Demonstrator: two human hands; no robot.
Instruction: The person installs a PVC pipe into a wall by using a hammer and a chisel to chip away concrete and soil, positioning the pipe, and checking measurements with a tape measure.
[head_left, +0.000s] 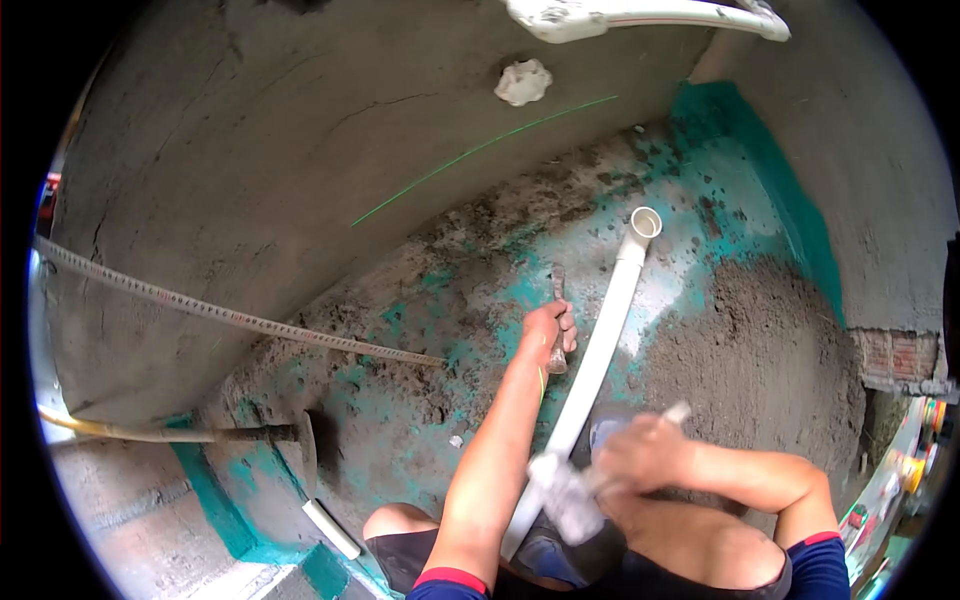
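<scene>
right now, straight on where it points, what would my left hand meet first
Past the narrow brown tool it holds, your left hand probably meets loose brown rubble below the cracked grey wall; depth is unclear.

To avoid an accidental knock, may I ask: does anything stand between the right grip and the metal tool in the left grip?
Yes, in this view the white pipe runs diagonally between the right grip and the metal tool. Heights are unclear.
</scene>
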